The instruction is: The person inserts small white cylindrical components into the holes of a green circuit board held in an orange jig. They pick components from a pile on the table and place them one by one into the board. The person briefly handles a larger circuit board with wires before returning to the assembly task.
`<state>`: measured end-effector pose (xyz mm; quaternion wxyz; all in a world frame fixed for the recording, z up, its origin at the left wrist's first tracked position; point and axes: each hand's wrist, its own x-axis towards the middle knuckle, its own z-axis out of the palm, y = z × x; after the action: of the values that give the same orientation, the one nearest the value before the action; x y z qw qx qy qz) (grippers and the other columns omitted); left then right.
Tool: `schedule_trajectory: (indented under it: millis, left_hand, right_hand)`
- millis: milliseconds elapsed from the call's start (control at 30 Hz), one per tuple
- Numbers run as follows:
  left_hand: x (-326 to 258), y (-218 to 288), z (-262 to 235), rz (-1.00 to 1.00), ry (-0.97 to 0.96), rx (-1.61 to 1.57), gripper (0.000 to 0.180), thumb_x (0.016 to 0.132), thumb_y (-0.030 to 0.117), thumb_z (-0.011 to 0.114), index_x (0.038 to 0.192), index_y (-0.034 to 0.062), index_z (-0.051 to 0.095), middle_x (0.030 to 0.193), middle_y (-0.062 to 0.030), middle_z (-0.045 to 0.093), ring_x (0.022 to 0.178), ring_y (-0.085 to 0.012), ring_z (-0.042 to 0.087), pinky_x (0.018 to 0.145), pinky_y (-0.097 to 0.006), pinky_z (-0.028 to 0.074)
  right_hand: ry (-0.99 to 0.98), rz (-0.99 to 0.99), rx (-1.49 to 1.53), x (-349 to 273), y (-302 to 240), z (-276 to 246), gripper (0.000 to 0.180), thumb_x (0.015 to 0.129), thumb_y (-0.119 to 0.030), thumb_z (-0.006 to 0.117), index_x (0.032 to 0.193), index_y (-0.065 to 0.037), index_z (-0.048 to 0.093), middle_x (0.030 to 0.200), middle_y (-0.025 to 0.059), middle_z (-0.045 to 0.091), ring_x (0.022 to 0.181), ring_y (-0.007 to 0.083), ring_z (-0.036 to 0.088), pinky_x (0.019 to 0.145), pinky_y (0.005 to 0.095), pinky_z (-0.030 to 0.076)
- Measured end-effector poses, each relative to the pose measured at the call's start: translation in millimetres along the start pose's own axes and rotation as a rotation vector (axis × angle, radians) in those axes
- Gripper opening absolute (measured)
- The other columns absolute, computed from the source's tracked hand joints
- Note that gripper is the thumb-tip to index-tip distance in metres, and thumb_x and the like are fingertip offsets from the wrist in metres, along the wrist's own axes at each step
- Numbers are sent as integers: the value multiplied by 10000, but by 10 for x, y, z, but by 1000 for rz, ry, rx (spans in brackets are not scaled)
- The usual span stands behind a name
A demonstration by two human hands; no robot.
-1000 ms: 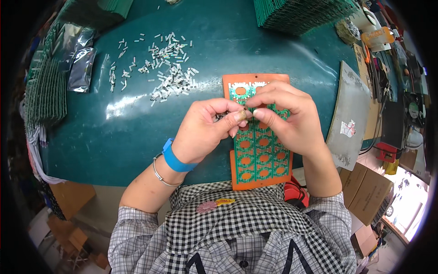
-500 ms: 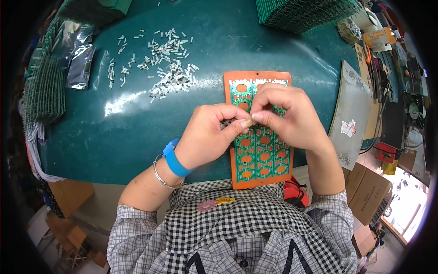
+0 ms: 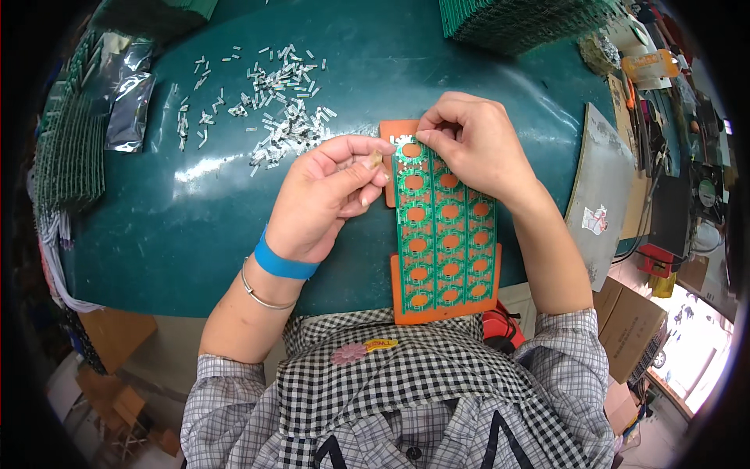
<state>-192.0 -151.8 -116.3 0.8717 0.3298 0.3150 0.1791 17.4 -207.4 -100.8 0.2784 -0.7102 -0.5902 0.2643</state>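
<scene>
Bending over the upper end of a green circuit panel (image 3: 433, 227), the right hand (image 3: 480, 144) has thumb and forefinger close together at the tips; whether they touch or pinch a piece, I cannot tell. The panel lies upright in the centre right of the frame, on an orange board (image 3: 402, 314) whose lower end reaches the near edge of the counter (image 3: 195, 258). White pieces (image 3: 405, 141) stand out around its top-left ring. Just left of that ring, the left hand (image 3: 320, 187) is raised with fingers curled and something yellowish at the thumb tip; I cannot tell whether its grip is pressed together or holding anything. Small white parts (image 3: 293, 129) lie scattered in the upper left, near a silvery bag (image 3: 129, 113), with stacked green boards (image 3: 519, 23) along the top edge
</scene>
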Motion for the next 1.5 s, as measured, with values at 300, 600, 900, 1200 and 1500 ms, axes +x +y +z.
schedule_trajectory:
  millis: [300,600,900,1200,1500]
  left_hand:
    - [8,2,-37,5,-35,-69,192,940,58,556,1115,-3,605,823,-37,624,623,-40,516,482,-146,350]
    - [20,-36,-21,25,-36,-37,162,953,90,549,1088,8,582,856,-63,634,595,-51,493,460,-155,329]
    - [27,-46,26,33,14,-55,87,950,91,561,1002,22,573,908,-89,657,616,-65,511,484,-168,346]
    - [28,-66,-24,-4,-22,-85,87,937,62,574,990,-5,592,897,-75,638,681,-67,514,519,-176,359]
    - [13,-155,-5,-62,-153,-198,125,935,73,581,1023,-14,597,897,-52,609,697,-67,481,544,-174,349]
  right_hand:
    - [59,-101,-9,-14,59,42,69,788,-36,699,819,17,667,712,65,597,591,133,539,554,277,446]
    - [135,-299,-141,0,72,95,41,762,-58,673,766,-19,666,768,107,627,709,313,631,642,397,512]
    - [117,-260,-97,-11,50,86,21,756,-31,647,751,-18,663,769,112,625,711,325,631,647,407,516]
    - [32,-320,-123,-8,29,18,99,726,-64,715,809,-20,684,795,98,634,704,301,636,637,393,513]
    - [238,-607,-56,-260,-230,74,142,674,-3,720,761,-45,616,748,68,561,685,243,604,590,342,490]
